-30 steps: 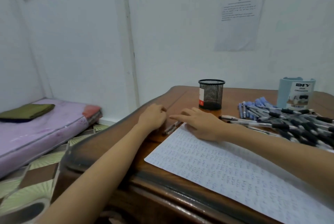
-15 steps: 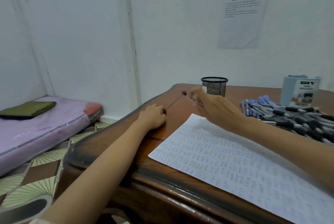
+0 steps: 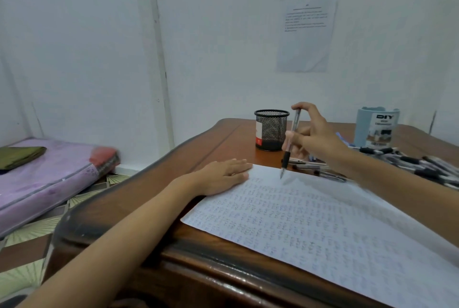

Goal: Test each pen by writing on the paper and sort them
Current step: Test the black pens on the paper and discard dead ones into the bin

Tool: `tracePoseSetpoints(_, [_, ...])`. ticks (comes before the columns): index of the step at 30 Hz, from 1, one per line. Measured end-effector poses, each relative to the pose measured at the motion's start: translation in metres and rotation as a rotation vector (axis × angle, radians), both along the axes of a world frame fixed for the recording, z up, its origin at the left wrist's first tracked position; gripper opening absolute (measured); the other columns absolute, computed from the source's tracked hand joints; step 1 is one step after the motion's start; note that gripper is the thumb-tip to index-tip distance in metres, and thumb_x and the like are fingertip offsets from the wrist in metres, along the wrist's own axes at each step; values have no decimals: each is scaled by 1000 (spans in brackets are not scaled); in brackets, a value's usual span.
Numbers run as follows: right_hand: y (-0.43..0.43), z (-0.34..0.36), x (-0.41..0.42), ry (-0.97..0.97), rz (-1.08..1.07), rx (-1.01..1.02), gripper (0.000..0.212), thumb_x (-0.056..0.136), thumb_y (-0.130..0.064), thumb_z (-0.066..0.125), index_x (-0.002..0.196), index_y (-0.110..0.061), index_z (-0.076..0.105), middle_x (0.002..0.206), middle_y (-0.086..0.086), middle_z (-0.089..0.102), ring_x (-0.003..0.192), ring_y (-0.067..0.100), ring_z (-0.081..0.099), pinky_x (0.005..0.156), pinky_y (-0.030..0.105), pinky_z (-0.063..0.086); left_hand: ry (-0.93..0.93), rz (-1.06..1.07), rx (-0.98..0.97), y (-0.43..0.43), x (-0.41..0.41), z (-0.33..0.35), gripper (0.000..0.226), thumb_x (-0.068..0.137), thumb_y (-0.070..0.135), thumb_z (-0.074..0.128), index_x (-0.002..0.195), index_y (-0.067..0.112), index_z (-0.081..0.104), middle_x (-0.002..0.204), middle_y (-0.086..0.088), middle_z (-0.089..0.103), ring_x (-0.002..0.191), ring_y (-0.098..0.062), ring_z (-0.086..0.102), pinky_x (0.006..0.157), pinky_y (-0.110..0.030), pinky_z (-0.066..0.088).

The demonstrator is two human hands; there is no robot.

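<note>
We are gripping the pen [image 3: 290,141] in our right hand [image 3: 315,133], right of centre in the frame. The fingers [image 3: 301,106] are curled round the upper barrel, and the thumb is pinching it lower down. The pen is standing nearly upright, tip down, over the top margin of the paper [image 3: 323,228]. We cannot tell whether the tip is touching the sheet.

Our left hand [image 3: 223,176] is lying flat at frame centre, fingers [image 3: 238,163] straight, holding nothing and pressing the paper's upper-left corner onto the worktop [image 3: 218,138].

One second ago both hands were working at that corner, where pens were lying. Half a second ago the right hand was lifting one pen toward the mesh cup [image 3: 272,130], with the left hand curled on the bare wood. The left hand is now spreading open on the sheet, and the pen is coming down to it.

We judge that pick-up is complete and the test stroke is next. The unsorted pens [image 3: 409,161] are lying at the right edge, below the blue organizer [image 3: 377,127].
</note>
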State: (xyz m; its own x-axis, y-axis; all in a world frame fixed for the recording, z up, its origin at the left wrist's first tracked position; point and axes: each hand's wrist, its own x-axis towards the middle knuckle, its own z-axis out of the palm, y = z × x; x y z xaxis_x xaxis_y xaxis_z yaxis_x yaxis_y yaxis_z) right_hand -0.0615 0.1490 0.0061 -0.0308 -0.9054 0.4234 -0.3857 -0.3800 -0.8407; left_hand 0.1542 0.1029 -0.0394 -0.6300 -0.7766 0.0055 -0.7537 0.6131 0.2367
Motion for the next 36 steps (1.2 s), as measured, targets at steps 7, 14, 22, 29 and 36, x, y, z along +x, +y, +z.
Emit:
tracePoseSetpoints(7, [-6,3,-2,-226,-30,91,62,92,-8,56,143,-25,25,61,2,58,45,10,47,34,18,41,-52,0,-4,2,-1,2,48,101,41,20,148,32,15,157,9,9,144,-9,2,116,-38,-1])
tracePoseSetpoints(14, [-15,-10,4,-675,-70,230,18,80,-5,70,78,-9,52,70,3,49,39,6,48,31,11,37,-34,7,16,5,0,1,49,100,44,18,148,32,14,157,10,8,144,-7,1,117,-39,-3])
tracePoseSetpoints(22, [-3,-33,30,-480,33,271,16,91,-25,58,94,-12,66,57,1,66,48,12,64,43,22,54,-39,15,-9,2,-1,-1,49,101,42,19,148,32,15,157,10,9,144,-8,3,117,-40,0])
tracePoseSetpoints(29, [-1,-39,32,-153,5,130,34,77,-32,73,61,-5,58,55,7,58,38,9,47,35,19,38,-43,22,-15,3,-1,-1,49,101,42,20,148,32,15,157,9,9,144,-8,2,115,-38,-1])
tracePoseSetpoints(36, [-2,-41,34,33,71,118,39,83,-26,69,53,-10,49,42,-7,56,34,2,44,35,15,35,-42,26,-28,2,-2,-2,49,101,41,21,148,31,15,157,8,10,144,-10,4,117,-41,2])
